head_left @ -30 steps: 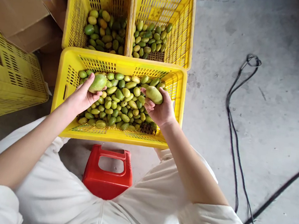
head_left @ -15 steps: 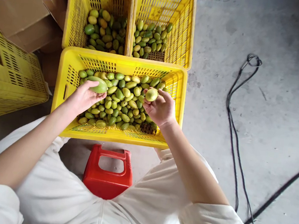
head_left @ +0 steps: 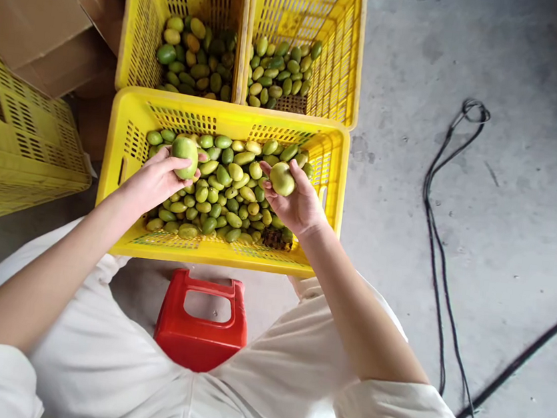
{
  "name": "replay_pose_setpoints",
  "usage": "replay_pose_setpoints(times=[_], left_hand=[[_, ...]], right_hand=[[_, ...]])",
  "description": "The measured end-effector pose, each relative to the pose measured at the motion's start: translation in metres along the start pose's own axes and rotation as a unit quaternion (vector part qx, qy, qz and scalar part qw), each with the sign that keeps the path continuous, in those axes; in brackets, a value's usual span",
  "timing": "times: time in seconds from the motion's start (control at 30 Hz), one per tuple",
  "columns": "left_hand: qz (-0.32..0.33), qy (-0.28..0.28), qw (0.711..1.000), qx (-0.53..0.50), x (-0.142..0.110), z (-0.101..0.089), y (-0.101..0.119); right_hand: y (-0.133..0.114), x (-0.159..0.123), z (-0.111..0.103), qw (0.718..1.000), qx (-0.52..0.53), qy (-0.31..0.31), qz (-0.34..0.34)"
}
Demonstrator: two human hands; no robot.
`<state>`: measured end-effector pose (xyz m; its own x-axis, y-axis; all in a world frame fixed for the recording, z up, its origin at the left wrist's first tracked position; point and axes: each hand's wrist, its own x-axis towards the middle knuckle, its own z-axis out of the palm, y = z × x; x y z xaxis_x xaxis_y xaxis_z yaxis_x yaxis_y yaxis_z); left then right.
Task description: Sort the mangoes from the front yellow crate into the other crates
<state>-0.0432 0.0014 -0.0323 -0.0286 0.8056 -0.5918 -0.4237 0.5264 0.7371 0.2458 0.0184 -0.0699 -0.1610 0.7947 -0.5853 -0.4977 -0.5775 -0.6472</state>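
Observation:
My left hand point(head_left: 154, 180) is closed round a green mango point(head_left: 184, 156), held end-up over the left side of the near yellow crate point(head_left: 213, 252). My right hand point(head_left: 302, 205) grips a yellow-green mango point(head_left: 283, 178) over the crate's right side. The crate holds several small green and yellow mangoes point(head_left: 225, 189). Both forearms reach forward from my lap.
Two more yellow crates point(head_left: 142, 32) point(head_left: 345, 62) with mangoes stand behind the near one. A red stool point(head_left: 200, 334) sits between my knees. An upturned yellow crate point(head_left: 15, 139) and cardboard point(head_left: 43, 21) lie at left. Black cables point(head_left: 436, 240) run over the concrete floor at right.
Both hands have turned their mangoes in place: the left one from lying sideways to end-up, the right one rotated in the fingers. Arms hardly moved.

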Motion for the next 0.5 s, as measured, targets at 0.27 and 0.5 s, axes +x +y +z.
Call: replay_pose_setpoints(times=[0.27, 0.5], left_hand=[[-0.035, -0.019, 0.999, -0.013, 0.0056, -0.0008, 0.0026], [-0.02, -0.006, 0.999, -0.026, 0.0096, -0.0072, -0.0051]], right_hand=[[-0.0012, 0.0015, -0.0052, 1.0, -0.011, -0.001, -0.007], [0.0047, 0.0043, -0.0073, 0.999, 0.002, 0.043, -0.011]])
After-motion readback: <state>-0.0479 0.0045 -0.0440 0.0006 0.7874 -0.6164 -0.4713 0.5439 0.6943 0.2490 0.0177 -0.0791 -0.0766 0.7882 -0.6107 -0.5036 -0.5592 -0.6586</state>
